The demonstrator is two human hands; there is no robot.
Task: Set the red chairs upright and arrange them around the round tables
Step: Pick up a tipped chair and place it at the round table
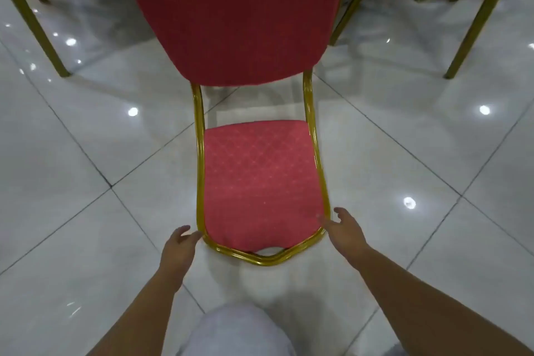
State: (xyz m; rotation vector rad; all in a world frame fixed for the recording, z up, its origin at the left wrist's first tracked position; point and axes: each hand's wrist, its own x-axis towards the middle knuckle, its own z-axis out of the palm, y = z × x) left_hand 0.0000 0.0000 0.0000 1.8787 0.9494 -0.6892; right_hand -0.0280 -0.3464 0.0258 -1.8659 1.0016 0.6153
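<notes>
head view: left hand (179,241), fingers loosely curved, and right hand (344,227), fingers spread, touch the near gold-framed seat corners of the red chair (255,182).

Glossy white tile floor (86,159) (dark seams) beneath red chair (254,182).

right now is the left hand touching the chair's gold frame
Cannot tell. In the head view the left hand has its fingertips right at the front corner of the gold frame, but blur hides any contact or gap.
</notes>
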